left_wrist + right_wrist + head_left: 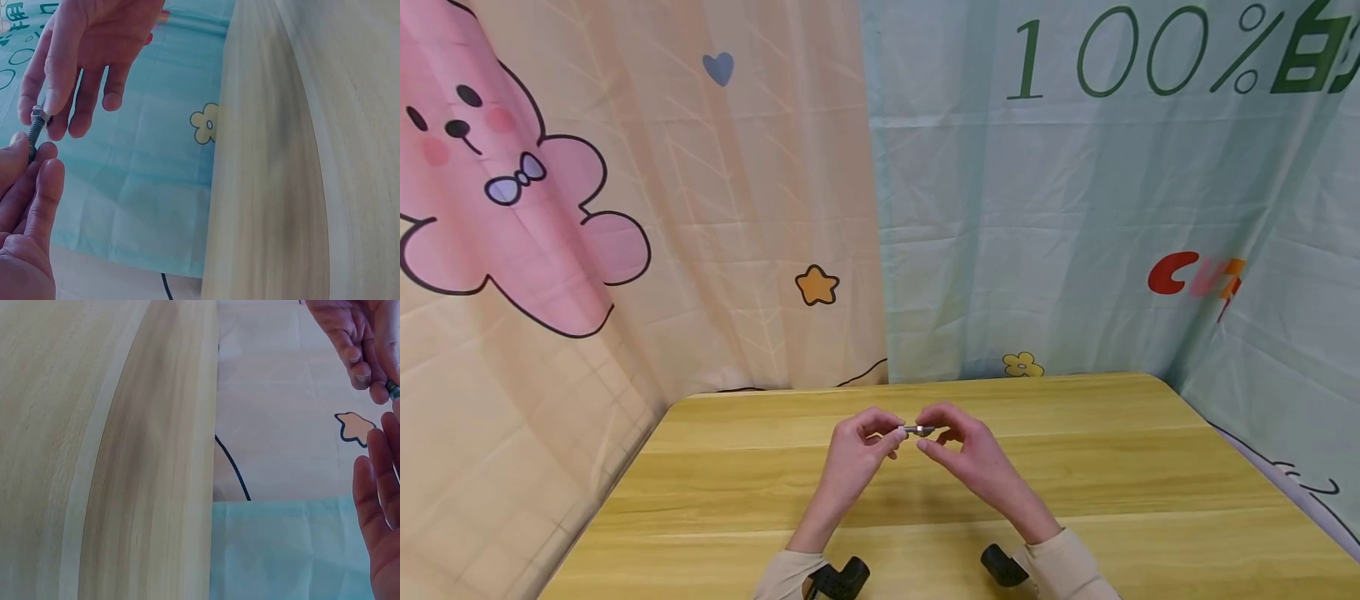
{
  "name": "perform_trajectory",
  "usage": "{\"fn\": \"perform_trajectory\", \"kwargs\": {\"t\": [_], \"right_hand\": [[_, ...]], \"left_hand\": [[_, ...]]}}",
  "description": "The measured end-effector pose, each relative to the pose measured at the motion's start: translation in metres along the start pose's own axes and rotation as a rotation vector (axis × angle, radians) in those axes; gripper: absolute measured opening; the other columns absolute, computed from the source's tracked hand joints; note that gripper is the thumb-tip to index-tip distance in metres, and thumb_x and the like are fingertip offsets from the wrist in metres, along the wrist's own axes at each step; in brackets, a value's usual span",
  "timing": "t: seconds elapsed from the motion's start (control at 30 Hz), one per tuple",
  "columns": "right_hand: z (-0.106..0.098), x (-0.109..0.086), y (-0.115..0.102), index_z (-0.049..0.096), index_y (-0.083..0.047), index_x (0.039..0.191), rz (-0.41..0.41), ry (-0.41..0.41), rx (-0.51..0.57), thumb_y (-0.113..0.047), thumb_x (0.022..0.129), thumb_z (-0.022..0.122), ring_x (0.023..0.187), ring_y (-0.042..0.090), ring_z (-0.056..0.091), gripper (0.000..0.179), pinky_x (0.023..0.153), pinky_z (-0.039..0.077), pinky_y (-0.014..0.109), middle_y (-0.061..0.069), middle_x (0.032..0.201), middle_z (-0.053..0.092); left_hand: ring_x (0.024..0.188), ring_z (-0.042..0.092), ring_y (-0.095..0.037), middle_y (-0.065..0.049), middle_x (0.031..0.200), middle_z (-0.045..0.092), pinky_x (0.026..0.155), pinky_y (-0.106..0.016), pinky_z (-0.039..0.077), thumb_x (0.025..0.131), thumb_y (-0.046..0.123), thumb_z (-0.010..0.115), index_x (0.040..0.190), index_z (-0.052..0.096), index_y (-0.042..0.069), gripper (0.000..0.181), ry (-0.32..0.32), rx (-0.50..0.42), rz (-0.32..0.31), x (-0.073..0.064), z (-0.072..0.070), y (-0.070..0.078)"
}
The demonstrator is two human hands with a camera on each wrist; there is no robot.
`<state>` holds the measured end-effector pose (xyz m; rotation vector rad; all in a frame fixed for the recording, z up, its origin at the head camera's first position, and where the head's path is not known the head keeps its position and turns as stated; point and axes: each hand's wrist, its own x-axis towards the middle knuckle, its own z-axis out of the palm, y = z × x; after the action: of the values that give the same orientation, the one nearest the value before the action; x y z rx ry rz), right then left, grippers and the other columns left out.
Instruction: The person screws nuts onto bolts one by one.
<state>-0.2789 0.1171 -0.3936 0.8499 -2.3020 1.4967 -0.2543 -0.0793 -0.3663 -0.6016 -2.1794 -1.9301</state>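
A small metal bolt (pixel 914 429) is held level between the two hands, above the wooden table. Its threaded shank (pixel 35 131) shows in the left wrist view, with a nut (pixel 40 113) toward its far end. My left hand (pixel 861 450) pinches the near end of the bolt between thumb and fingertips, hiding that end. From the other side, my right hand (pixel 964 454) has its thumb and index fingertip around the nut, its other fingers loosely bent. At the right wrist view's edge, the left fingers and a bit of the metal (pixel 393 390) show.
A wooden table (pixel 760 500) lies beneath both hands. Printed curtains (pixel 760 208) hang behind it and along its sides. Black wrist devices (pixel 850 577) sit at both cuffs, close over the table's front part.
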Motion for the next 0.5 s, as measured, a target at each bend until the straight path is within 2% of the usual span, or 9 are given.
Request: {"fn": "perform_trajectory", "kwargs": {"t": [0.13,0.3,0.4,0.5], "right_hand": [[-0.0012,0.0006,0.0000,0.065,-0.019,0.107,-0.007,0.002,-0.020,-0.013,0.093,0.070,0.097,0.013,0.062,0.017,0.079,0.054,0.032,-0.009,0.102,0.064],[-0.0011,0.0001,0.0009,0.066,-0.016,0.107,0.027,-0.003,-0.007,-0.022,0.094,0.069,0.092,0.013,0.064,0.015,0.079,0.054,0.036,-0.004,0.100,0.067],[-0.0003,-0.0006,0.0002,0.068,-0.015,0.104,0.056,0.000,-0.007,-0.028,0.096,0.066,0.088,0.012,0.065,0.015,0.077,0.054,0.037,-0.006,0.095,0.068],[0.0003,-0.0012,-0.0017,0.069,-0.014,0.100,0.083,0.004,-0.014,-0.033,0.097,0.062,0.083,0.012,0.065,0.020,0.073,0.053,0.034,-0.006,0.089,0.069]], "left_hand": [[0.072,0.062,-0.017,-0.012,0.088,0.067,0.068,-0.035,0.058,0.091,0.001,0.069,0.097,0.069,-0.002,0.007,-0.003,0.002,-0.003,0.0001,0.0001,0.0006],[0.074,0.063,-0.018,-0.013,0.089,0.067,0.067,-0.030,0.057,0.091,0.001,0.069,0.097,0.069,-0.002,0.007,-0.008,0.001,-0.002,-0.0005,0.0000,0.0010],[0.073,0.063,-0.018,-0.012,0.089,0.067,0.068,-0.032,0.057,0.091,0.002,0.069,0.097,0.069,-0.001,0.007,-0.011,0.010,-0.001,-0.0008,0.0003,0.0017],[0.071,0.063,-0.018,-0.011,0.090,0.067,0.070,-0.040,0.058,0.091,0.002,0.069,0.097,0.069,-0.001,0.007,-0.015,0.014,-0.003,-0.0012,0.0009,0.0026]]}}
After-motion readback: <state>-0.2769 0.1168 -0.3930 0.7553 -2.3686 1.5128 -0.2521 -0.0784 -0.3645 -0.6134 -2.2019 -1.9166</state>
